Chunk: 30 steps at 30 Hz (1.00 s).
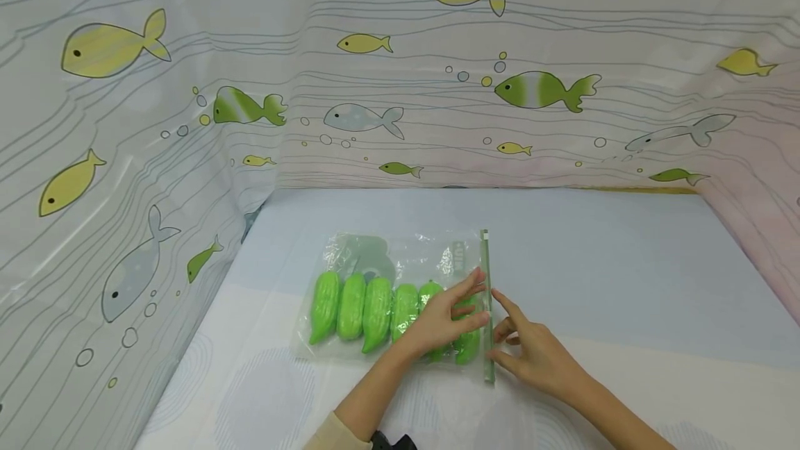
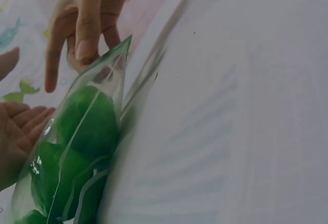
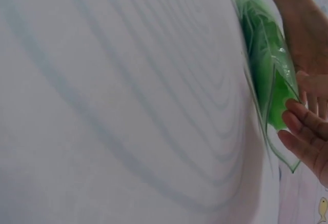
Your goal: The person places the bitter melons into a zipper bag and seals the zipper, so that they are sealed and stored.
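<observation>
A clear zip bag lies flat with several bright green, elongated pieces in a row inside it. Its green-edged closure strip runs along the right side. My left hand lies over the bag's right part, fingers extended towards the strip. Just right of the strip, my right hand has its fingers spread along the edge. In the left wrist view the right hand is above the bag's pointed corner. The right wrist view shows the right fingers beside the bag's edge; firm contact cannot be told.
The bag lies on a pale table cover with circle patterns. Behind and at the left hangs a curtain printed with fish. A small black object shows at the bottom edge, near the left sleeve.
</observation>
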### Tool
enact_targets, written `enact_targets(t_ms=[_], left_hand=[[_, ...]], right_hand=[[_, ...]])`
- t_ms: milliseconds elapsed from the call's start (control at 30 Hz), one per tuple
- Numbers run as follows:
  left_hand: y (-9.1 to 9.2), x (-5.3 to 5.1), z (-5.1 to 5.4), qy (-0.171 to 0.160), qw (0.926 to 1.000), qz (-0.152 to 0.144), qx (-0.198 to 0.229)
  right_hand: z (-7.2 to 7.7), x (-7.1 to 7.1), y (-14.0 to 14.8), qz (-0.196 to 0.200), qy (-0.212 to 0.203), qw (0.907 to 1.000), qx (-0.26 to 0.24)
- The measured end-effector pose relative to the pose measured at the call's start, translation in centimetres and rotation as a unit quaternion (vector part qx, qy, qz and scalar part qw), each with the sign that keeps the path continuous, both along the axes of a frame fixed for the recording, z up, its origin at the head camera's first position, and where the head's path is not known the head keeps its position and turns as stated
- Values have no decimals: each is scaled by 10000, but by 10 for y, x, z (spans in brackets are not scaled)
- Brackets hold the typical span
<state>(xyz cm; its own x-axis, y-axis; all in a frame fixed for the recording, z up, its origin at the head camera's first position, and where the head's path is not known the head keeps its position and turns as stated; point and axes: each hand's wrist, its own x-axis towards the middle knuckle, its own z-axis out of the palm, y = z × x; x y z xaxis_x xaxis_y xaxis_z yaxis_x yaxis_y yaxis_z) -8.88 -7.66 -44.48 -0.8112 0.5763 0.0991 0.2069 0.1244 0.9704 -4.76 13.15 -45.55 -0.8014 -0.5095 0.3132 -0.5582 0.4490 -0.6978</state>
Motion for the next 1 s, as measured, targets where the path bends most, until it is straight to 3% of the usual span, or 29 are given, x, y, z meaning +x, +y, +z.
enact_targets(t_ms=[133,267,400,567,800,1000], left_hand=[[-5,2,3,667,9938,20,-886],[-14,3,5,1294,9732,98,-1897],[-21,5,7,1519,9590,93,-2392],[-25,7,8,1654,9485,48,-2701],[-30,10,10,1762,9376,25,-2997],[-37,11,7,1763,9341,160,-3101]], right_hand=[[1,1,0,-85,-322,9994,-6],[1,2,-1,-144,-521,9985,36],[2,2,-1,-269,-457,9982,273],[3,3,-3,-580,-344,9949,753],[-3,9,-5,-685,334,9849,1554],[-9,12,-6,-683,1399,9736,1670]])
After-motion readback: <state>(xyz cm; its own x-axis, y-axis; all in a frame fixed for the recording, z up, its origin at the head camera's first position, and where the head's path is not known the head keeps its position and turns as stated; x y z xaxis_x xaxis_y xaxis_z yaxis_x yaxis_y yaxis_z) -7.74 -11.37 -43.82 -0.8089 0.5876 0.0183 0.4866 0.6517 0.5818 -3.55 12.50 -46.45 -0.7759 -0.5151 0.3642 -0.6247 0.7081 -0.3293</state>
